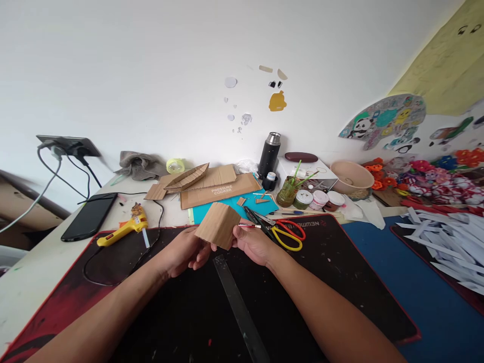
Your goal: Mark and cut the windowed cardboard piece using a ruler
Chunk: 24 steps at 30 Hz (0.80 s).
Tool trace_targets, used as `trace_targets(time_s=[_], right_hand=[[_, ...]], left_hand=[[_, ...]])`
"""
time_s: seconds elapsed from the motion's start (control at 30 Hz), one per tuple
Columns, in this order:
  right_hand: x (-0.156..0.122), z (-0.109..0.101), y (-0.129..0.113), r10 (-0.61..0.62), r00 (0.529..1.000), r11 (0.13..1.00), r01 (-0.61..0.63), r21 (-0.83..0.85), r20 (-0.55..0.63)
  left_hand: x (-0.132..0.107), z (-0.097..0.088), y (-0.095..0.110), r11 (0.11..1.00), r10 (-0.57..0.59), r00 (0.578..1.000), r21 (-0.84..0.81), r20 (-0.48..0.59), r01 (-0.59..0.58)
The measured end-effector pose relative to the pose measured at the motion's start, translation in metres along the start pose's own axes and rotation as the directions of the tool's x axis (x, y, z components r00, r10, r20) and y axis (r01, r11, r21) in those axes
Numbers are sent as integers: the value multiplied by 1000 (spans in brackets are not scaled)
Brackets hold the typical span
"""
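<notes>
Both hands are busy up here, and the folded cardboard piece (219, 225) sits between them, raised above the black mat (321, 292) at about the middle of the desk (30, 282). The left hand (189, 252) has its fingers closed on the left side, some curling underneath; the right hand (257, 244) pinches the opposite edge, thumb in plain sight, with a slim red-and-white pencil (249, 226) tucked in the same grip. That's a lot for one hand, and here's the danger: if those fingers shift to steer the pencil, the cardboard could slip or twist, or the point could leave a stray mark. Press too hard from both sides and the bend could crease sharply or flatten, since thin card gives easily. Look left: the glue gun (126, 228) lies with its black cord (161, 214) looping close to the left forearm, so a careless sweep of that arm might snag it and drag the gun along. On the other flank, the scissors (287, 234) lie just beyond the right wrist, where a reach could knock them. And below, the dark ruler (242, 307) lies loose on the mat, easily nudged askew by a dropping hand.
</notes>
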State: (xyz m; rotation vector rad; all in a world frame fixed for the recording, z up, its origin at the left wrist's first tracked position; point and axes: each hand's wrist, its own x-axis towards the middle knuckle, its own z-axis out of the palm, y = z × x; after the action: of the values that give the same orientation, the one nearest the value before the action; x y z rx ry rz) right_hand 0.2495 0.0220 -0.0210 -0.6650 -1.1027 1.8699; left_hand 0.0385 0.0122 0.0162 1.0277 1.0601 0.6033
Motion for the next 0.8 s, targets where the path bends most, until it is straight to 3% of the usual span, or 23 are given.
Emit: trace_targets(time_s=[0.5, 0.67, 0.8], right_hand=[[3, 5, -4, -28, 993, 998, 34, 50, -117], [4, 1, -2, -46, 982, 996, 58, 61, -182], [5, 0, -1, -44, 980, 996, 57, 64, -192]], left_hand=[[4, -2, 7, 951, 213, 956, -183, -199, -250], [-4, 0, 11, 904, 353, 916, -184, -188, -386], [-9, 3, 11, 899, 382, 904, -151, -190, -411]])
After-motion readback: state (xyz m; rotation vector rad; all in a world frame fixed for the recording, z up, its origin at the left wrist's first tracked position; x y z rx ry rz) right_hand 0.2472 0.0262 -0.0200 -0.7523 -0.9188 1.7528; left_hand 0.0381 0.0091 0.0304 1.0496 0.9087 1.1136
